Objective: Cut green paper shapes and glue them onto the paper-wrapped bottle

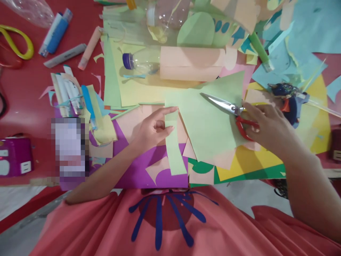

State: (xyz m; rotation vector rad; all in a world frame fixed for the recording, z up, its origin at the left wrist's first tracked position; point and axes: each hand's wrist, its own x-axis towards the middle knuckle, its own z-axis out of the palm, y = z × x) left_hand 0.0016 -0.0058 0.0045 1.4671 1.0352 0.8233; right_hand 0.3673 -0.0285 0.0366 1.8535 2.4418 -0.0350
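My right hand [266, 124] grips a pair of scissors [223, 103] by its red handles. The silver blades are together and point left over a light green sheet of paper [213, 128]. My left hand [154, 128] is at the sheet's left side, on a narrow light green strip [174, 153] that hangs down toward me. Its index finger and thumb lie across the strip; the other fingers are curled and partly hidden. Whether the strip still joins the sheet at the top is hard to tell.
Behind the sheet lies a plastic bottle [145, 60] wrapped in peach paper. A glue gun [293, 103] is at the right. Markers [66, 90], a blurred-out rectangle [69, 145] and yellow-handled scissors [22, 42] are at the left. Purple paper [138, 170] lies along the near edge.
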